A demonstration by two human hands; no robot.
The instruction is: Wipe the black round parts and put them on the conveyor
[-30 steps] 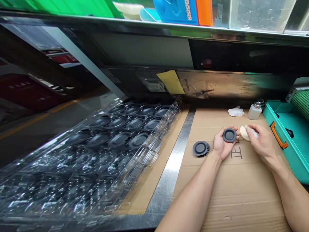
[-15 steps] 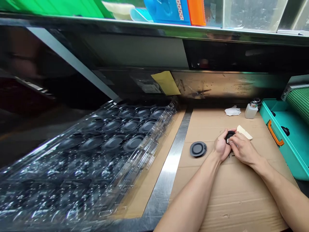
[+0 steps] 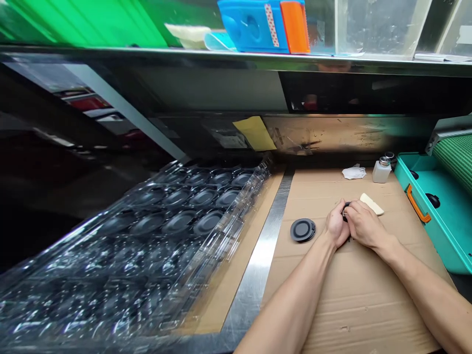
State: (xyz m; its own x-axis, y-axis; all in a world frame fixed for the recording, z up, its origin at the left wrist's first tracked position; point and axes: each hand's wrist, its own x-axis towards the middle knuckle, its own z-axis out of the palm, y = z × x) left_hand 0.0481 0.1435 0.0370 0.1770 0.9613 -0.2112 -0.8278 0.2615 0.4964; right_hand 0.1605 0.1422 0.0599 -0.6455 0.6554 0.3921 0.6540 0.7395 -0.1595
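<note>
Disc [image 3: 345, 211] of black rubber sits almost hidden between the hands, above a cardboard sheet [image 3: 354, 305]. The left hand [image 3: 336, 226] holds it from below, and the right hand [image 3: 364, 226] closes over it, the two hands together and touching. Whether the right hand holds anything else, I cannot tell. A stack of black discs [image 3: 302, 230] lies to the left, and a cream sponge [image 3: 371, 204] lies just beyond the right hand. Farther back stand a small bottle [image 3: 381, 172] and a white cloth [image 3: 354, 172]. A clear plastic tray [image 3: 180, 221] of discs lies left of a steel strip [image 3: 254, 275], and a teal case [image 3: 435, 216] sits to the right.
</note>
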